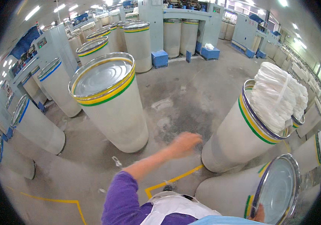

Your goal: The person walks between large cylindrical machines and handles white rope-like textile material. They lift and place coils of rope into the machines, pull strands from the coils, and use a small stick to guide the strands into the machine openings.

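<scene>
My left hand (185, 144), on a bare forearm below a purple sleeve, is raised over the floor in front of me. Its fingers are blurred and I see nothing held in them. At the lower right, my right hand (258, 213) is at the metal rim of a tall pale sliver can (224, 189) close to my body. Its fingers appear wrapped over that rim; the rest of the hand is hidden. Just beyond stands another sliver can (230, 140) with yellow, green and purple bands, heaped with white fluffy sliver (276, 95).
A sliver can (119, 112) with a round metal plate at its top stands ahead to the left. More cans (57, 90) line the left and back near grey machines (151, 26). Blue boxes (159, 59) sit on the floor. Yellow lines (175, 179) mark the floor near me.
</scene>
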{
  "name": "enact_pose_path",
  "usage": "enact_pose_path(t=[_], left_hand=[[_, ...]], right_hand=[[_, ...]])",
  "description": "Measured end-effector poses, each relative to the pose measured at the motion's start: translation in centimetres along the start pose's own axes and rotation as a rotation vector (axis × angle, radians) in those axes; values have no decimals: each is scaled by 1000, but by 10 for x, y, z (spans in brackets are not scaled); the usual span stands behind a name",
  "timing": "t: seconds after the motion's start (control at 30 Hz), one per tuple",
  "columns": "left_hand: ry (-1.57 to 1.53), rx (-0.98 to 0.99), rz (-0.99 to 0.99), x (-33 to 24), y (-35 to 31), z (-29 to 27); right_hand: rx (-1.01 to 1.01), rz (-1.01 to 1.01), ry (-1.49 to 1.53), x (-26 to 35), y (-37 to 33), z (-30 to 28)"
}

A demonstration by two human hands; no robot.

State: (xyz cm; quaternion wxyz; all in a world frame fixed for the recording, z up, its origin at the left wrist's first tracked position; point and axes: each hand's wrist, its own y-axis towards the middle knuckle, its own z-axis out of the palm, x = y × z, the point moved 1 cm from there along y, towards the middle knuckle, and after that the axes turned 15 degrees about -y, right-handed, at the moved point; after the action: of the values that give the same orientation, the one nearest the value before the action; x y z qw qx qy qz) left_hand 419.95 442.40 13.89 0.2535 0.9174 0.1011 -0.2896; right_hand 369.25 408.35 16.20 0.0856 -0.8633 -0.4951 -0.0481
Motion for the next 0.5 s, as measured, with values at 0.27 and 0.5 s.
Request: enact_pose_path(t=[0.27, 0.5], left_hand=[[-21, 426, 621, -223, 88, 138], [-51, 403, 706, -296, -6, 183]], right_hand=[[53, -96, -180, 42, -165, -37], [217, -341, -329, -38, -226, -3]])
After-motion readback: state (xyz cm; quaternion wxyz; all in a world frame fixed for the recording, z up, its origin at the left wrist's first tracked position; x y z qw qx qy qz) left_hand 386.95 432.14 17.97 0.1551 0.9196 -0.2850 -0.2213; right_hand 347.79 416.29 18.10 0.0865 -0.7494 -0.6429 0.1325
